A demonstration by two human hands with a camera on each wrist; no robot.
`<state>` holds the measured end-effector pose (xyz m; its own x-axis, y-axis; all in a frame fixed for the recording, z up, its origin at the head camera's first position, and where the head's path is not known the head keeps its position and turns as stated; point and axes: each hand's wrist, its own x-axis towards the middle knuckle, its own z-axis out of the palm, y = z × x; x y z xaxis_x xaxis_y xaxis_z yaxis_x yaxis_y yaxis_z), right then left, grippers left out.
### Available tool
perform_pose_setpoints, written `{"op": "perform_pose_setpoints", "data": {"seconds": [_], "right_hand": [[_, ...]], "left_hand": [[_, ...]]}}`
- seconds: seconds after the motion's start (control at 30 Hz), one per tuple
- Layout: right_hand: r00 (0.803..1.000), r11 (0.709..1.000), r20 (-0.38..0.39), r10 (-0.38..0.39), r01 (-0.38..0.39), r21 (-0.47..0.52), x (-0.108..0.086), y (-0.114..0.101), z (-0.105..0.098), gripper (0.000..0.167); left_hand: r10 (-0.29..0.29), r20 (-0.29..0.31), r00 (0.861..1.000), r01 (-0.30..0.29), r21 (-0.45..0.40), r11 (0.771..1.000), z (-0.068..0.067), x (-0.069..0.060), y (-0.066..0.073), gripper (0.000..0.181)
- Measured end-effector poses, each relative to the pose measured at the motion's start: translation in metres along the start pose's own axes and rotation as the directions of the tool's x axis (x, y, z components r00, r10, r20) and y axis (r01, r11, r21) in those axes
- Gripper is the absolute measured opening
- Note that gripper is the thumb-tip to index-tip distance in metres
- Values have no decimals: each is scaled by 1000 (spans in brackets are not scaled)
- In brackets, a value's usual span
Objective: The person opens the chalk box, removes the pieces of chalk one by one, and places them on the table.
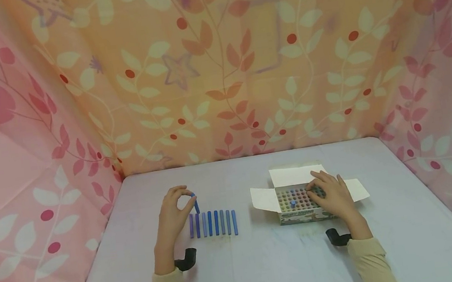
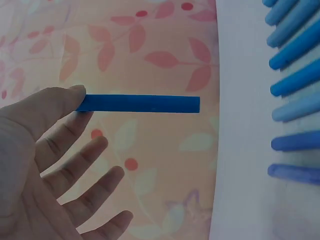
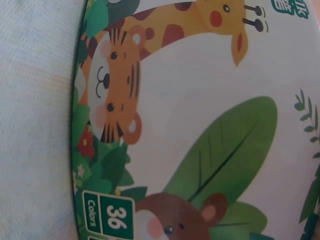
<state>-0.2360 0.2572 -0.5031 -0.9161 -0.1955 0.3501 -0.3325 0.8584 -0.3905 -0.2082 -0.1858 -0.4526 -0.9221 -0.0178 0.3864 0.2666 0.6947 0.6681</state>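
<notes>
In the head view my left hand (image 1: 172,216) pinches a blue crayon (image 1: 196,204) by its top end, nearly upright, above the left part of a row of crayons (image 1: 217,223). The left wrist view shows the blue crayon (image 2: 142,103) between thumb and index finger, the other fingers spread. Several purple and blue crayons lie side by side in that row. My right hand (image 1: 333,196) is over the right part of an open crayon box (image 1: 304,217), thumb and index tips close together; whether they hold anything is hidden. One blue crayon (image 1: 293,204) sticks up above the others inside.
The box's white flaps (image 1: 264,199) stand out at left, back and right. Its animal-printed front (image 3: 165,120) fills the right wrist view. A white-covered table (image 1: 251,271) lies beneath, with patterned curtains (image 1: 216,66) at the back and sides.
</notes>
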Motion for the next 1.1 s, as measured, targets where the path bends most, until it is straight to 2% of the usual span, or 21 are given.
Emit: {"op": "perform_pose_setpoints", "data": {"seconds": [0.17, 0.3, 0.5, 0.73, 0.97, 1.03, 1.1], "right_hand": [[1000, 1000, 4, 7, -7, 1, 0, -1, 0, 9], [1000, 1000, 7, 11, -11, 4, 1, 0, 0, 9], [1000, 1000, 12, 12, -12, 2, 0, 0, 0, 10], [1000, 1000, 12, 12, -12, 1, 1, -1, 0, 10], [1000, 1000, -4, -5, 5, 6, 0, -1, 0, 10], [1000, 1000, -7, -9, 9, 8, 0, 0, 0, 10], [1000, 1000, -12, -15, 15, 9, 0, 1, 0, 10]], "left_hand": [[-54, 38, 998, 52, 51, 997, -8, -2, -6, 20], [-95, 92, 991, 87, 88, 992, -12, -3, -11, 21], [-178, 170, 969, 150, 167, 974, -16, -9, -22, 21], [-241, 222, 945, 203, 178, 963, -19, -12, -30, 21], [-332, 259, 907, 285, 204, 937, -18, -15, -37, 24], [-350, 251, 902, 299, 221, 928, -15, -14, -43, 24], [-350, 236, 906, 295, 240, 925, -12, -13, -48, 24]]}}
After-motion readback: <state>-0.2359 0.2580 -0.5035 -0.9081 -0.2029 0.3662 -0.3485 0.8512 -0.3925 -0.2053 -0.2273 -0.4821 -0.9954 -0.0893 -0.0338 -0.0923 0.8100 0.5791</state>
